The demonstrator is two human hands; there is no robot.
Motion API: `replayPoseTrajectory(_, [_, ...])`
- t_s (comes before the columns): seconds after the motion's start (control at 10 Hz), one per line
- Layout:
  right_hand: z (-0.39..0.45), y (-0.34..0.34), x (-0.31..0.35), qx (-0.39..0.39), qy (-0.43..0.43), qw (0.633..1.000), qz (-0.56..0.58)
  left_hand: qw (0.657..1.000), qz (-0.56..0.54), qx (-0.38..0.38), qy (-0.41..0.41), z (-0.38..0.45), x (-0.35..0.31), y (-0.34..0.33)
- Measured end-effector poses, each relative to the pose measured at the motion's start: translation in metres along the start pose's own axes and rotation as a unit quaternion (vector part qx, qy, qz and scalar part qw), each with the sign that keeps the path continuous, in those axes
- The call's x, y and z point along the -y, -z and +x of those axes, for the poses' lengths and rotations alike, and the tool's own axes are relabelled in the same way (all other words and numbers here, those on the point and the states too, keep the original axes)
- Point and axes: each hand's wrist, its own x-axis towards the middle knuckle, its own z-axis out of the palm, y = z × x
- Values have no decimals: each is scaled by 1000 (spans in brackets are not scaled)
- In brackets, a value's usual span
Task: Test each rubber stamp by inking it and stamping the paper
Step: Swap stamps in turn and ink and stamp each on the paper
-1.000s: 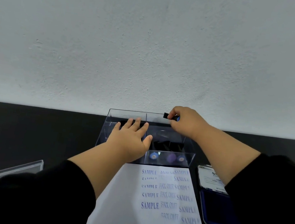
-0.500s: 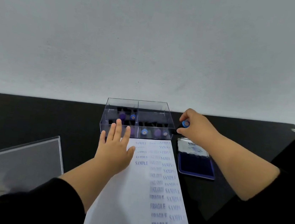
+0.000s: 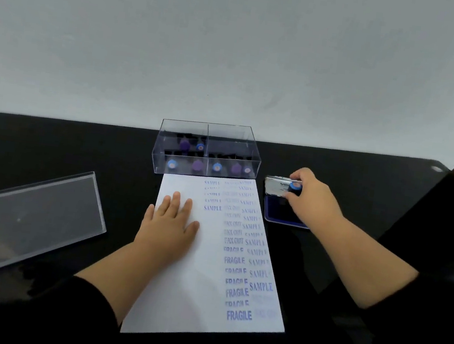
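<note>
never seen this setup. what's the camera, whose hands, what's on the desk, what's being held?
No robot here: a person works with bare hands, and a wide-angle camera on their head looks forward and down. On the black table lies a sheet of paper already stamped SAMPLE, FRAGILE and more. The left hand rests flat on it. Behind the paper stands a clear box of rubber stamps; its clear lid lies off to the left. To the right is an open blue ink pad. The right hand grips a stamp with a blue-capped handle over that pad.
</note>
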Motion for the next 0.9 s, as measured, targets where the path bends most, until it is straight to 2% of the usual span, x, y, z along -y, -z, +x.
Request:
replayPoseTrajectory(0.4, [-15, -22, -10, -71, 40, 997, 13, 1000, -2, -21, -11, -1, 5, -6])
replayPoseTrajectory(0.6, [-24, -23, -8, -59, 11, 998, 22, 1000, -3, -3, -12, -1, 4, -4])
replayPoseTrajectory(0.7, [-31, -25, -10, -62, 1, 998, 32, 999, -20, 35, -15, -1, 6, 0])
replayPoseTrajectory(0.8, [-35, -32, -12, -96, -10, 993, 62, 999, -19, 40, -23, -6, 12, -1])
replayPoseTrajectory(0.9, [-38, -38, -12, -126, -21, 989, 78, 999, -17, 8, -28, -15, 13, -6])
